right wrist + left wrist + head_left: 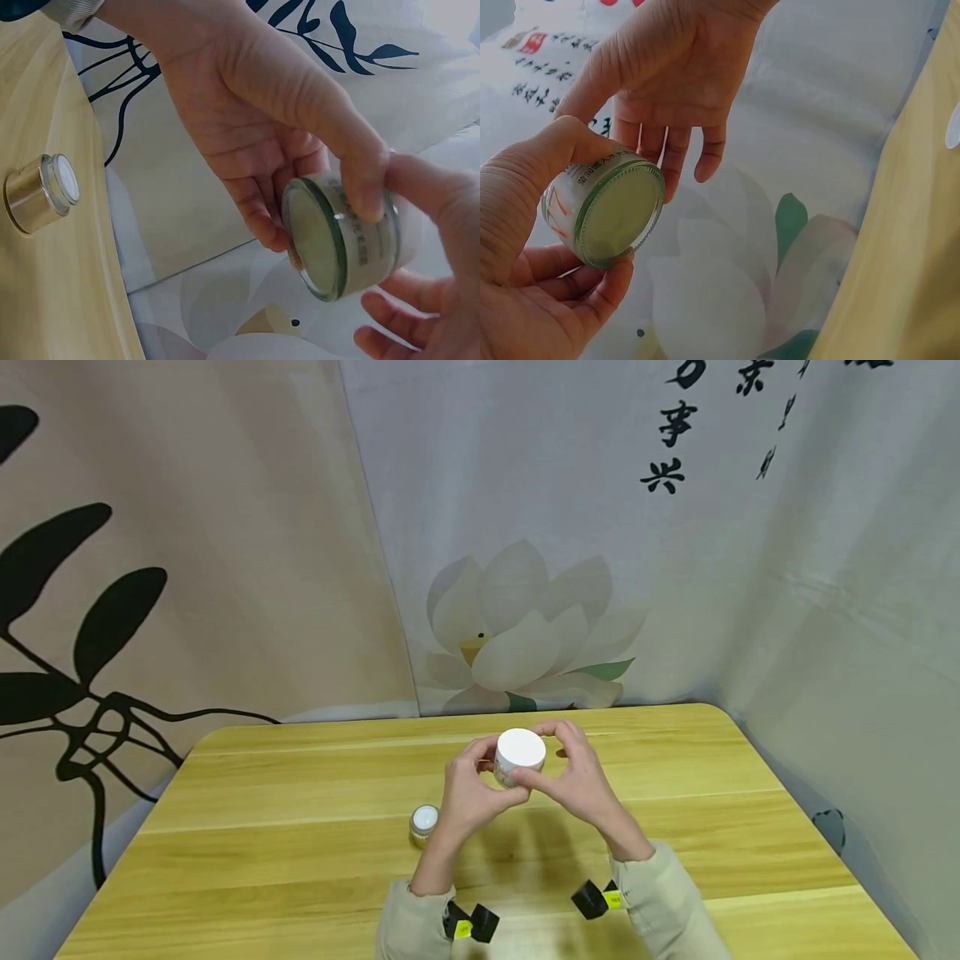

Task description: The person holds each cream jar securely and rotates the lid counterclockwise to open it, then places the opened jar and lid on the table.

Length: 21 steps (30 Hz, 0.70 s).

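A small cream jar (519, 752) with a white lid is raised above the table between both hands, its pale green base (622, 214) tilted toward the wrist cameras. My left hand (472, 793) grips its body, thumb on the printed label and fingers on the opposite side. From the right, my right hand (573, 777) reaches round the lid end, thumb at the front and forefinger at the back. In the left wrist view, the other fingers of the right hand (679, 90) extend behind the jar. Part of the right thumb is hidden by the left thumb there.
A smaller gold jar (37, 196) with a white top stands on the wooden table (300, 827), just left of my left forearm. Printed cloth (525, 485) hangs behind the table. Black wrist cameras (590, 900) sit at the cuffs.
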Tool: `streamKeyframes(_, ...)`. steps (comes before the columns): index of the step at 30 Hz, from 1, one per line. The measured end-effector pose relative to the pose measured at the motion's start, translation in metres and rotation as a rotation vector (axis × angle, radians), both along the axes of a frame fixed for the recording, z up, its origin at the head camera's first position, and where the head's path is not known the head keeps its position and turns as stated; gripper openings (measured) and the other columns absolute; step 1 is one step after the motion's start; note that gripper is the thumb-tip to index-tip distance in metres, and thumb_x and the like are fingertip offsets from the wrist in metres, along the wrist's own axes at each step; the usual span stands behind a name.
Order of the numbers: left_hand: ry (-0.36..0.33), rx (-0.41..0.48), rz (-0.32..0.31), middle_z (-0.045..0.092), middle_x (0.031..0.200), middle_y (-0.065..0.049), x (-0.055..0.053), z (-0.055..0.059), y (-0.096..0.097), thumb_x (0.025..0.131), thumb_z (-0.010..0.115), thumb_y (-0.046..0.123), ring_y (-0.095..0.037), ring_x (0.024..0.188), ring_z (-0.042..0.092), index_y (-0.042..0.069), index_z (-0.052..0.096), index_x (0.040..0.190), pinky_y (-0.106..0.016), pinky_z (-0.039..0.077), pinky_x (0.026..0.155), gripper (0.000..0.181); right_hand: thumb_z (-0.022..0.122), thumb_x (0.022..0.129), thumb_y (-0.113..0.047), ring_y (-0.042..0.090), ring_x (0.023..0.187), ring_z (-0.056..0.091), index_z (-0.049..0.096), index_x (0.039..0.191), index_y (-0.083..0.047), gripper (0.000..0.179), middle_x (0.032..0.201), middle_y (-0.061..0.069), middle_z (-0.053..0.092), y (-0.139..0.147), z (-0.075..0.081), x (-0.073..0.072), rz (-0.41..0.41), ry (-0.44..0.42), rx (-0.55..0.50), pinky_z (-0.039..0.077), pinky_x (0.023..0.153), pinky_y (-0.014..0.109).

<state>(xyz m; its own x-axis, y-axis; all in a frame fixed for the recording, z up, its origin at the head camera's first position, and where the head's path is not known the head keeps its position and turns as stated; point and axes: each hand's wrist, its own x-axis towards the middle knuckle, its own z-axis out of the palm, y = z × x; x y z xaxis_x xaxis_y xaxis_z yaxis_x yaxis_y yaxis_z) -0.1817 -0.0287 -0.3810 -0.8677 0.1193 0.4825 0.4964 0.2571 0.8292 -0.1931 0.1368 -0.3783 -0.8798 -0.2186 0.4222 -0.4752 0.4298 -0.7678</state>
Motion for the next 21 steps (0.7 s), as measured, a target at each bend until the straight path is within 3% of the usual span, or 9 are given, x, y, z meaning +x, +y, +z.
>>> streamKeyframes(4, 0.021, 0.002, 0.0, 0.064, 0.095, -0.008, -0.013, -0.021, -0.002, 0.065, 0.078, 0.008, -0.021, 0.081, 0.058, 0.001, 0.064, 0.109, -0.034, 0.051, 0.069, 0.046, 0.077, 0.076, -0.015, 0.024, 0.108, 0.042, 0.061, 0.116, -0.009, 0.043, 0.119, 0.009, 0.052, 0.003, 0.001, -0.001, 0.054, 0.027, 0.006, 0.035, 0.08, 0.042)
streamKeyframes(7, 0.027, 0.011, -0.007, 0.064, 0.096, -0.008, -0.013, -0.021, -0.003, 0.066, 0.079, 0.008, -0.021, 0.082, 0.059, 0.001, 0.064, 0.109, -0.036, 0.051, 0.069, 0.046, 0.075, 0.078, -0.017, 0.027, 0.109, 0.041, 0.059, 0.123, -0.009, 0.048, 0.121, 0.011, 0.051, 0.004, 0.003, -0.002, 0.084, 0.042, 0.029, 0.033, 0.079, 0.04)
streamKeyframes(10, 0.035, 0.017, -0.011, 0.064, 0.097, -0.008, -0.013, -0.021, -0.003, 0.065, 0.079, 0.008, -0.022, 0.082, 0.059, 0.001, 0.064, 0.109, -0.034, 0.051, 0.069, 0.047, 0.075, 0.078, -0.019, 0.027, 0.11, 0.041, 0.055, 0.126, -0.009, 0.054, 0.121, 0.011, 0.05, 0.003, 0.004, -0.002, 0.064, 0.031, 0.034, 0.032, 0.079, 0.04)
streamKeyframes(16, 0.036, 0.011, -0.011, 0.064, 0.095, -0.008, -0.013, -0.021, -0.002, 0.066, 0.079, 0.009, -0.021, 0.081, 0.059, 0.001, 0.065, 0.108, -0.035, 0.051, 0.068, 0.045, 0.079, 0.074, -0.018, 0.023, 0.108, 0.043, 0.059, 0.111, -0.01, 0.042, 0.113, 0.007, 0.053, 0.0, 0.004, -0.001, -0.002, 0.004, -0.012, 0.033, 0.079, 0.041)
streamKeyframes(21, 0.028, 0.011, -0.005, 0.064, 0.096, -0.008, -0.013, -0.022, -0.002, 0.066, 0.08, 0.009, -0.02, 0.081, 0.059, 0.001, 0.065, 0.107, -0.032, 0.05, 0.069, 0.045, 0.074, 0.078, -0.012, 0.025, 0.109, 0.043, 0.062, 0.117, -0.008, 0.041, 0.119, 0.009, 0.052, 0.002, 0.003, -0.002, 0.06, 0.041, 0.0, 0.034, 0.079, 0.039)
